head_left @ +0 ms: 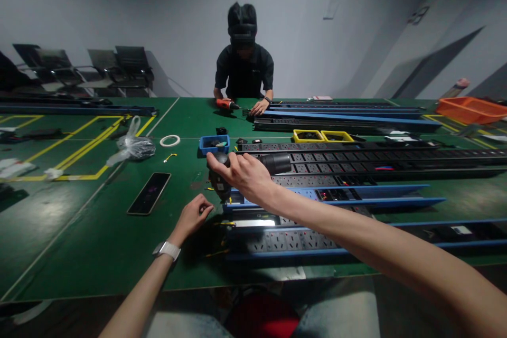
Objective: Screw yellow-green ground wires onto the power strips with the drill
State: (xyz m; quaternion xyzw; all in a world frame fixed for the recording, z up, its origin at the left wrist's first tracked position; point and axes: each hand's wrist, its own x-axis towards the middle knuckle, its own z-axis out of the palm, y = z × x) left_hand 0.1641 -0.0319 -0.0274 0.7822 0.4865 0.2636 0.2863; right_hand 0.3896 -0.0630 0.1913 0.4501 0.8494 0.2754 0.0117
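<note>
My right hand [250,175] is wrapped round a black cordless drill [220,186]. Its body points down over the left ends of the power strips, and its handle end sticks out to the right. Left of those ends, my left hand [195,215] is low over the green table with its fingers curled together; whatever may be in them is hidden. Nearest to the drill lies a blue-edged power strip [301,194]. Another power strip [277,240] with rows of sockets lies closer to me. Short yellow-green wires [226,223] stick out at the strip ends.
Across the table a co-worker [244,66] holds a red drill [226,103] beside more strips. A blue bin [214,144], yellow bins [321,136] and an orange basket [473,111] stand on the table [95,243]. A phone [149,194], a plastic bag [137,147] and a white ring [170,141] lie left.
</note>
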